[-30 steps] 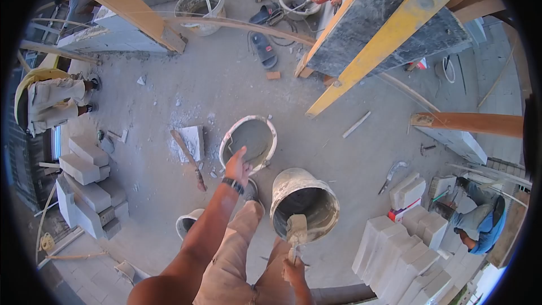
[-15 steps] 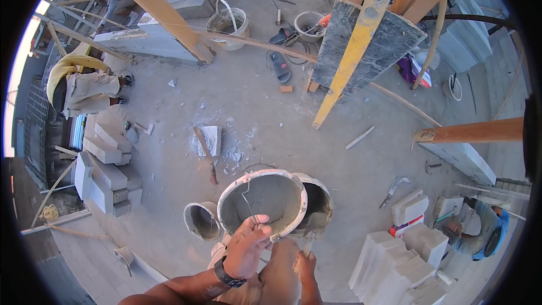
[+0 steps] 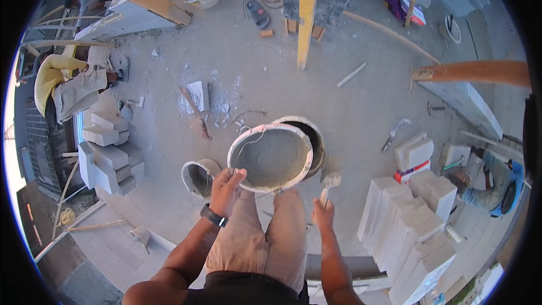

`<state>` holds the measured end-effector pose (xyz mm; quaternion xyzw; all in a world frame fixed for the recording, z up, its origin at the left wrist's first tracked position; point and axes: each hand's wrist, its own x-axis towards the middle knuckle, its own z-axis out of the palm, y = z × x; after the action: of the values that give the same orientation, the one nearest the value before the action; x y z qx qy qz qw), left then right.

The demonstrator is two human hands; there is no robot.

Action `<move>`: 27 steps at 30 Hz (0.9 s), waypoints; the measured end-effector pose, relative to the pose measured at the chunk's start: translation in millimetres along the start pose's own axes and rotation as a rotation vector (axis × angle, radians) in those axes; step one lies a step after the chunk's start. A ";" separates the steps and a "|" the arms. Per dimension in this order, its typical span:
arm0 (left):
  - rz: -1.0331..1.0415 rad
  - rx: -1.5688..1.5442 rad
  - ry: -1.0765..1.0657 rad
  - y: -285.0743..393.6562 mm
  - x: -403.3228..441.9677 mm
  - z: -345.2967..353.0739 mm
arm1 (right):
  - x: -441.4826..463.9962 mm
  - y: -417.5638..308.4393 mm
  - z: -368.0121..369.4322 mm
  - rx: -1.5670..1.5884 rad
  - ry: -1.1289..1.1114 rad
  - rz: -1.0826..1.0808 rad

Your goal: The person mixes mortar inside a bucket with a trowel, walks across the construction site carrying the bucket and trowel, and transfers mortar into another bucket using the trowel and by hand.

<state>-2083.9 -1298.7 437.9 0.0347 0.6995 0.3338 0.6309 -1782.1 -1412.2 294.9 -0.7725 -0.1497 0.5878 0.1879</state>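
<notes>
My left hand (image 3: 227, 186) is closed at the near left rim of a round bucket (image 3: 271, 158) with grey mortar inside, where its wire handle runs. That bucket overlaps a second bucket (image 3: 317, 135) behind it and hides much of its opening. My right hand (image 3: 323, 213), to the right of the buckets, is wrapped round the handle of a trowel (image 3: 331, 181) with mortar on its blade. A smaller bucket (image 3: 200, 178) stands on the floor to the left of my left hand.
White blocks are stacked at the right (image 3: 395, 220) and left (image 3: 107, 158). A crouching person (image 3: 497, 183) is at the far right, a bending person (image 3: 70, 85) at the left. A yellow level (image 3: 307, 17) leans ahead; a wooden-handled tool (image 3: 195, 112) lies on the floor.
My left hand has closed at the mortar bucket, which has come nearer and now overlaps the second bucket. The trowel has moved out of the second bucket to its right. The view has shifted.
</notes>
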 end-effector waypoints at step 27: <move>0.305 0.743 -0.031 -66.6 117.6 -75.8 | 9.0 -9.4 104.4 0.600 0.207 0.135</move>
<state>-2151.4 -1327.1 301.3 0.3690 0.7497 0.1473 0.5292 -1880.5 -1387.9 266.8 -0.7466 0.1016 0.5351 0.3821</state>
